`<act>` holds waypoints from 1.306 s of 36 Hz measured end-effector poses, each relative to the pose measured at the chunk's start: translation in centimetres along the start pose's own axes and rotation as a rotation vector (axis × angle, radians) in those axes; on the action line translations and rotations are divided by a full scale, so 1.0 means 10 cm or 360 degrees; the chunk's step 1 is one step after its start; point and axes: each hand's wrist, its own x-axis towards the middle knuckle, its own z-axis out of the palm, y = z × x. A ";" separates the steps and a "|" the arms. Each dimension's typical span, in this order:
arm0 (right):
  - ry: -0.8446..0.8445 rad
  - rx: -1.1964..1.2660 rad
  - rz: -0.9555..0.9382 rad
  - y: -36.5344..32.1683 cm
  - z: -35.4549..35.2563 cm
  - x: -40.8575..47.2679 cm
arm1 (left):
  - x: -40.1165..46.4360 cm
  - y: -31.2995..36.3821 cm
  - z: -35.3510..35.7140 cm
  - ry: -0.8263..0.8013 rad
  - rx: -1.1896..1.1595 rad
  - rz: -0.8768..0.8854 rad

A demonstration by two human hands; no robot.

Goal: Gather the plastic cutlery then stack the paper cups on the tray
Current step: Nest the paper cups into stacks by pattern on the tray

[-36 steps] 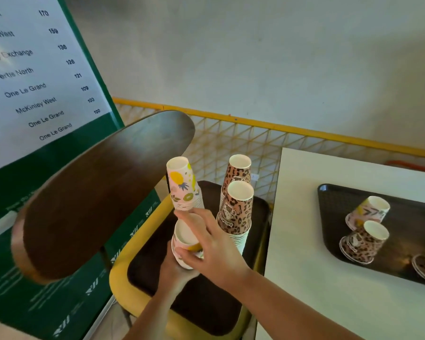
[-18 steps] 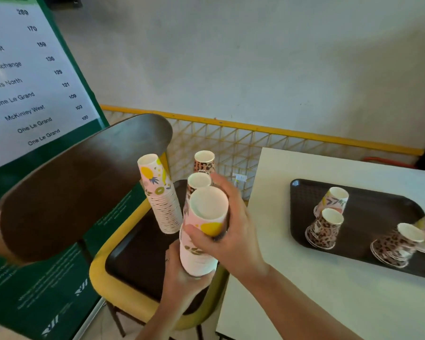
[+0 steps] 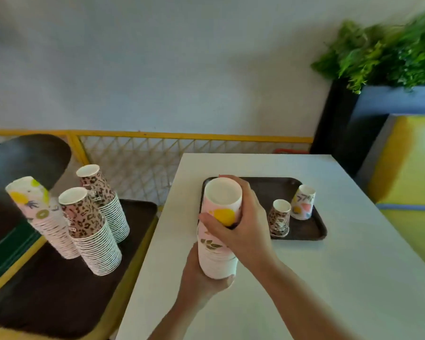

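Both hands hold a short stack of upside-down pink floral paper cups [image 3: 219, 251] over the white table [image 3: 329, 278]. My left hand [image 3: 201, 278] grips the stack's lower end from below. My right hand [image 3: 243, 229] wraps around its upper part. Behind the stack lies a dark tray [image 3: 302, 234] on the table, holding an upside-down leopard cup [image 3: 279, 218] and a floral cup [image 3: 303, 202]. No cutlery is visible.
On the left, a second dark tray [image 3: 47, 290] rests on a yellow chair and carries three tall cup stacks: a floral stack [image 3: 42, 217] and two leopard stacks [image 3: 88, 229] [image 3: 103, 200]. A yellow mesh fence [image 3: 145, 158] and a planter [image 3: 378, 106] stand behind.
Both hands have carried the floral cup stack from above the chair tray rightward over the table, in front of the table tray. The view has swung right.
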 end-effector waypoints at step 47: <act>-0.0292 -0.0116 0.0499 1.63 -2.22 0.97 | 0.97 1.00 2.12 -0.0114 -0.0138 -0.0121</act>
